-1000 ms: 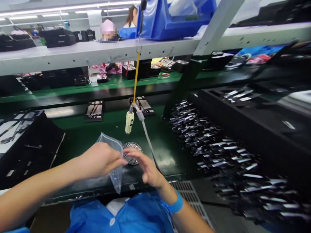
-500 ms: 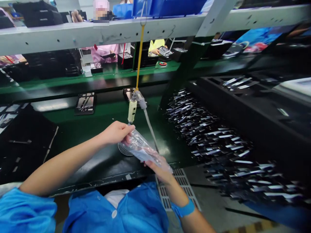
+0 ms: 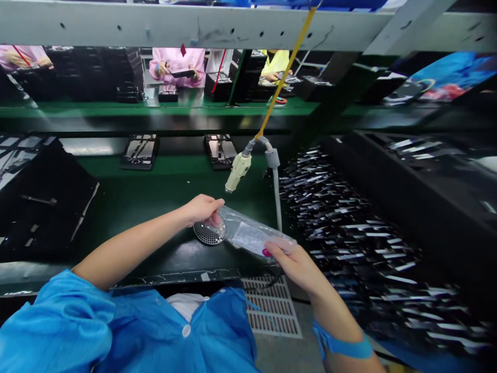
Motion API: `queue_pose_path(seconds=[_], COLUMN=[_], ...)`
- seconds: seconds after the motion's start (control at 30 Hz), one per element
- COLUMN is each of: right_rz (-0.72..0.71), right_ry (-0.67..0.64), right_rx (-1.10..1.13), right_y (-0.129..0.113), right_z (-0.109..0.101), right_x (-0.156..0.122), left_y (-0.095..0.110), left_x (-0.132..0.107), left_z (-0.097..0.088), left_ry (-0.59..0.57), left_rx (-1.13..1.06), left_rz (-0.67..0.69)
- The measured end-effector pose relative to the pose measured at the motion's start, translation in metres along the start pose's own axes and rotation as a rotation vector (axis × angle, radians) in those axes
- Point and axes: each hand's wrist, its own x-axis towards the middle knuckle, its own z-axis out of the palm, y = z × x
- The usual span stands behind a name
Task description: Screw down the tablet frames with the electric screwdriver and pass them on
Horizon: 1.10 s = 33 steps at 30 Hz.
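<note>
Both my hands hold a clear plastic bag (image 3: 251, 234) stretched out level above the green bench. My left hand (image 3: 202, 209) pinches its left end, just over a round perforated metal disc (image 3: 207, 234) lying on the bench. My right hand (image 3: 295, 263) grips the right end, fingers closed on the film. A pale flat item shows inside the bag. A cream-coloured tool (image 3: 237, 171) hangs on a yellow cord just above and behind the bag, with a grey hose (image 3: 276, 191) dropping beside it.
Dark trays of several thin metal strips (image 3: 349, 228) fill the right side. A black tray stack (image 3: 39, 202) stands at left. Two black fixtures (image 3: 140, 151) lie on the belt behind. People in pink and yellow sleeves (image 3: 177, 61) work across the line. A floor grate (image 3: 272, 308) lies below.
The bag went from hanging in my left hand to stretched between both hands. My right hand moved out to the right along it. The hanging tool has swung to a tilt.
</note>
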Motion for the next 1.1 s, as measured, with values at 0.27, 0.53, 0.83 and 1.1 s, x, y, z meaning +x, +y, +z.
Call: queue_pose_path(seconds=[0.27,0.53,0.83,1.1], right_rz=[-0.047,0.012,0.001,0.021], right_ry=[0.028,0.017,0.051,0.064], right_rx=[-0.142,-0.167,-0.222,-0.193], right_y=[-0.024,-0.024,-0.027,-0.018], right_z=[-0.01,-0.012,-0.015,-0.018], right_x=[0.005,0.002,-0.002,-0.009], left_y=[-0.003,-0.002,0.009,0.011], left_x=[0.003,0.003,0.0,-0.002], left_z=[-0.003,-0.004,-0.002,0.003], left_ry=[0.005,-0.014,-0.017,-0.049], left_rx=[-0.006,-0.019,-0.016,-0.025], left_rz=[-0.012,-0.004,0.002,0.01])
